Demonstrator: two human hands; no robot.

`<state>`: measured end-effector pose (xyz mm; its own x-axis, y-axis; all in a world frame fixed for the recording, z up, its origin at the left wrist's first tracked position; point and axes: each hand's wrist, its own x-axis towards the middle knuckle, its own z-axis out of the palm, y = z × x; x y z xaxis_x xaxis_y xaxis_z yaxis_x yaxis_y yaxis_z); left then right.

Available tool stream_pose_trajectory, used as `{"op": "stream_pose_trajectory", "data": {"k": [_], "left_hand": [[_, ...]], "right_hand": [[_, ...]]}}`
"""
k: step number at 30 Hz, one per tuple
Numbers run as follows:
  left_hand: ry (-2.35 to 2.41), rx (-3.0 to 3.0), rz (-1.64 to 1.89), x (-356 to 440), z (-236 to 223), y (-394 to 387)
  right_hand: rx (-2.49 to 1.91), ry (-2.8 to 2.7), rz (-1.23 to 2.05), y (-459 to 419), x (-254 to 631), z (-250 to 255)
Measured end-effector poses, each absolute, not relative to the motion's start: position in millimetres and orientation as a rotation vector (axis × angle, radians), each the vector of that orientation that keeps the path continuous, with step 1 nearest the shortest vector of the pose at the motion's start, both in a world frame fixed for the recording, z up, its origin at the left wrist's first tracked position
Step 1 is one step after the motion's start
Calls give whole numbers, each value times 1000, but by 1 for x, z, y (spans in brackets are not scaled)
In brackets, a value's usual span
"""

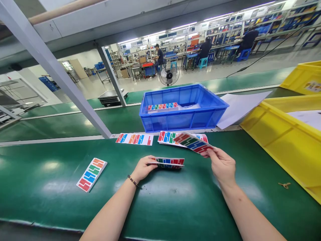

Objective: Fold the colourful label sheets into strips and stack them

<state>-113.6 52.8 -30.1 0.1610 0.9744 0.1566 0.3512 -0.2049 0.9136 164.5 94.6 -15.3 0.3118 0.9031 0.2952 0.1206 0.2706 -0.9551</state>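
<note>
My left hand [143,168] is closed on the left end of some printed cards [170,162], held just over the green work surface [160,204]. In my right hand [222,164], pinched between thumb and fingers, is another printed card [193,142] with red, green and blue shapes, tilted above a stack of cards [165,137]. Left of that stack lies a flat printed sheet [134,139] with blue and orange shapes. Farther left, a neat pile of cards [91,174] rests alone on the surface. Whether the right hand holds one card or more, I cannot tell.
A blue bin [183,120] with a printed card stack [163,106] inside stands behind the cards. Yellow bins [281,134] are on the right, beside white paper [240,107]. A rubber band [284,185] lies nearby. A slanted metal post [62,73] rises at left. People work in the background.
</note>
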Motion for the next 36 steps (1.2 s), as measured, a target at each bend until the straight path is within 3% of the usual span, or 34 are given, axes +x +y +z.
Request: {"op": "stream_pose_trajectory", "data": {"k": [6,12,17,26,32,36], "left_hand": [[1278,1699,1067,-112,-31,52],[1360,1678,1024,-111,-32,53],[1358,1692,1042,-111,-31,52],[1365,1705,1071,-112,-32,53],[1295,1710,1062,-115,-32,53],[1204,1688,1078,-113,-31,52]], "right_hand": [[-1109,-1771,1068,90,145,-24],[-963,-1800,799,84,149,-16],[-915,-1957,778,81,147,-11],[-984,-1764,926,85,157,-11],[-996,-1056,804,95,167,-13],[-1099,-1296,935,92,156,-17]]}}
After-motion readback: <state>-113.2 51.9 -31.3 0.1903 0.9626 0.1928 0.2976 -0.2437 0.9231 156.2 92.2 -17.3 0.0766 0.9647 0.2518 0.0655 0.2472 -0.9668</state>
